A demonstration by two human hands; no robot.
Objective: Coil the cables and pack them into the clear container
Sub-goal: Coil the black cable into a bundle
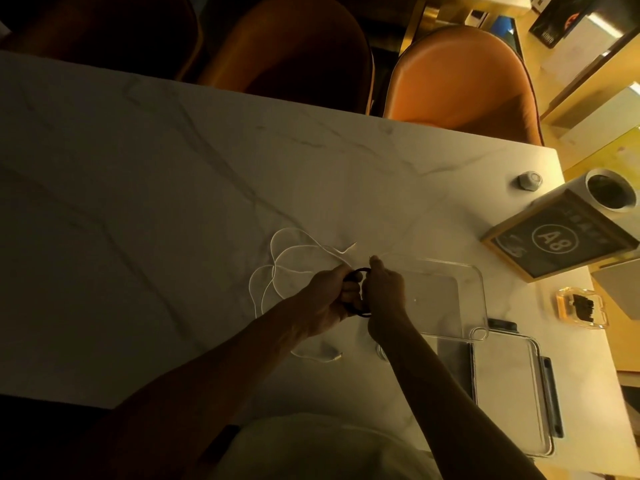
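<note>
both hands (358, 294) grip black cable coil (356, 308) just beside container (474, 289) rim.

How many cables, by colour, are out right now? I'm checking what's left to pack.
Black cable, coiled, held by left hand and right hand: 1
White cable, loose on the table: 1
Total: 2
</note>
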